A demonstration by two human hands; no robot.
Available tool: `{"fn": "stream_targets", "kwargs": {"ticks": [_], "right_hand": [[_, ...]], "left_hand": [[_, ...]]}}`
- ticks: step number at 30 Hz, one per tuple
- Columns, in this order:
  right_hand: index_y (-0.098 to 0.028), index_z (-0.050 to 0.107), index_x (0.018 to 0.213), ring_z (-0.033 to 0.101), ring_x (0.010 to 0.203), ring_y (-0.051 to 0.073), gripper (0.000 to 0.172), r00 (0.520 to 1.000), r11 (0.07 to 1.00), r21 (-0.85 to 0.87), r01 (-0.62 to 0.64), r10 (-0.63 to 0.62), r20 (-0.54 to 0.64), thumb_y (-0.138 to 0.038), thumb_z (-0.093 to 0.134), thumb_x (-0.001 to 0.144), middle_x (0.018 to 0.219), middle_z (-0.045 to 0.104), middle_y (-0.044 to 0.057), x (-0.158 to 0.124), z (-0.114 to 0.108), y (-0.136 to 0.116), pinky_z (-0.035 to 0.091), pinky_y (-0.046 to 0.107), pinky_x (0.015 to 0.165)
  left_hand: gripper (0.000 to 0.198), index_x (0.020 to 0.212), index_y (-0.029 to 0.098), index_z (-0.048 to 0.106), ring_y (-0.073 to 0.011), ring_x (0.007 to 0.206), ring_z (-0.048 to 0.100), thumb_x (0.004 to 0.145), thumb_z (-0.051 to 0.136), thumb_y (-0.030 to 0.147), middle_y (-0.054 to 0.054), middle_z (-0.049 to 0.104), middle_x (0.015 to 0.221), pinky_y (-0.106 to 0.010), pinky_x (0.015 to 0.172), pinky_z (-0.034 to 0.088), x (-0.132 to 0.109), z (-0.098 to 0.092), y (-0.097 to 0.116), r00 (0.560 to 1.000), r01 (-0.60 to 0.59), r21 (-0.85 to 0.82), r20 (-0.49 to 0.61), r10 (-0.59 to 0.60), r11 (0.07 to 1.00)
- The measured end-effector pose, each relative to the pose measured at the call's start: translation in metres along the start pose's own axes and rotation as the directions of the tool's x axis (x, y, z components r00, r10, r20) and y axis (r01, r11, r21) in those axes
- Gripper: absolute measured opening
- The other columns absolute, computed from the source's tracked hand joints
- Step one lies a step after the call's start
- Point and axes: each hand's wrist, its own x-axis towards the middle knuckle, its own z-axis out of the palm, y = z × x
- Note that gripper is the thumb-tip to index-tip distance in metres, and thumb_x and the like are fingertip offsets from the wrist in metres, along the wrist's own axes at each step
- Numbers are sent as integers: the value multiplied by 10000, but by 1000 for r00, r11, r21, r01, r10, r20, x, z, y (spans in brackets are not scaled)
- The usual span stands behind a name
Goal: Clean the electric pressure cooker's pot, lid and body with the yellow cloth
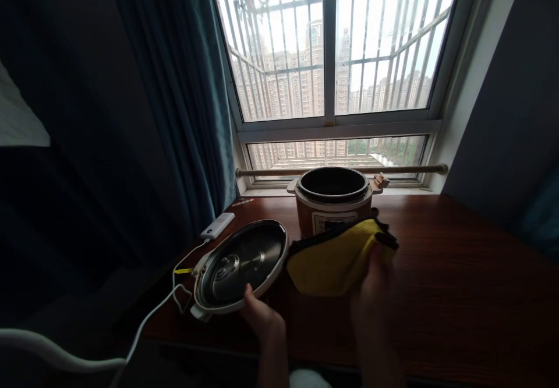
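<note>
My left hand (257, 312) grips the near rim of a round cooker lid (240, 265), tilted with its shiny inner side facing me. To its right, my right hand (371, 283) is closed on a yellow cloth (332, 257) with dark edging, held beside the lid. Just behind the cloth stands an open electric pressure cooker (334, 201), its dark inner pot showing, on a dark wooden table (458, 283) by the window.
A white power bank (217, 225) with a white cable (148, 318) lies at the table's left end. A blue curtain (192, 97) hangs at the left. A wooden rod (271, 172) runs along the barred window behind the cooker.
</note>
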Motion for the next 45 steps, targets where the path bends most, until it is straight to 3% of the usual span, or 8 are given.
{"fn": "stream_targets", "kwargs": {"ticks": [5,10,15,20,24,33,40,45], "right_hand": [[-227,555,1179,611,938,175,516,965,985,121,-122,146,-219,-534,572,765,1071,643,11,40,-44,-11,518,296,748],[-247,616,1056,623,903,117,295,933,919,325,-224,298,-200,-417,528,831,990,669,-24,63,-72,8,504,253,804],[-267,618,1016,635,852,128,296,934,894,338,-295,343,-94,-470,489,845,936,682,-39,68,-74,15,508,274,764],[-264,632,975,638,816,139,276,898,836,426,-345,427,-111,-467,498,843,883,685,-42,67,-68,9,506,286,707],[-262,632,1008,637,827,137,300,903,823,459,-335,420,-93,-475,513,834,891,686,-34,66,-66,5,500,285,730],[-271,633,984,642,816,135,291,898,824,439,-357,432,-81,-489,518,829,889,688,-53,66,-68,7,504,282,721],[-281,631,977,642,817,132,284,883,806,451,-382,462,-79,-493,504,836,901,689,-61,69,-70,8,508,284,708],[-280,617,1026,641,845,145,337,905,836,412,-363,421,-58,-523,503,822,923,687,-43,71,-76,12,510,293,722]], "left_hand": [[412,1121,250,524,-216,937,559,742,547,410,-41,567,1091,-338,689,489,4,2,2,987,158,15,24,-158,987],[409,1091,251,543,-161,831,555,746,568,470,-42,560,1054,-286,657,479,5,-1,4,970,230,-18,86,-228,973],[475,1097,255,539,-165,827,564,722,578,543,-56,542,1055,-291,670,492,3,-2,5,955,275,-42,124,-268,960],[487,1107,268,533,-165,833,566,711,589,547,-44,536,1048,-299,685,493,4,-1,4,951,291,-66,131,-281,955],[466,1106,275,542,-141,816,555,720,595,531,-26,542,1058,-283,693,486,6,-2,3,949,300,-87,131,-287,950],[408,1066,245,562,-178,971,552,742,611,488,-35,512,1227,-350,864,460,-13,3,2,957,266,-66,140,-255,962],[313,1024,225,555,-220,1125,490,782,575,423,-51,510,1227,-414,964,382,-42,1,-7,940,202,90,260,-219,975],[276,933,179,590,-213,1009,541,769,576,401,-59,598,1017,-380,912,397,-55,9,-12,889,-18,240,448,-94,971]]}}
